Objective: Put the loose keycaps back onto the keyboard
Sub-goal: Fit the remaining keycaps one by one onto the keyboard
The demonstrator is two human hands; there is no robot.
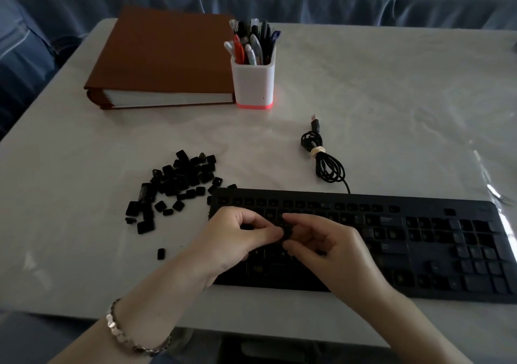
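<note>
Upper left of the frame: a thick brown binder [165,56] lies flat on the pale table [391,98], spine toward the left, white page edges facing the viewer.

Left of centre: the loose keycaps [179,179] form a scattered black pile on the table, its right edge just beside the keyboard's upper-left corner. One stray keycap [161,253] lies apart, below the pile.

Lower left: a metal bracelet [123,333] circles the left wrist.

Centre: the left hand [237,235] hangs over the left end of the keyboard with its fingers curled, thumb and forefinger pinching a small black keycap [288,230]. The right hand [330,249] meets it from the other side, fingers likewise curled, its fingertips pinching the same keycap. The keycap sits between the two hands, above the keyboard's upper letter rows; whether it touches the board cannot be told.

Above centre: a white pen holder [254,84] with a red base stands upright, touching the binder's right edge and filled with pens.

Right of centre: a coiled black cable [324,159], tied with a pale band, ends in a USB plug [314,121] pointing up the frame.

Lower right: the black keyboard [419,237] runs from the centre to the right edge, with keys seated across its right half; its left part is too dark to read.
</note>
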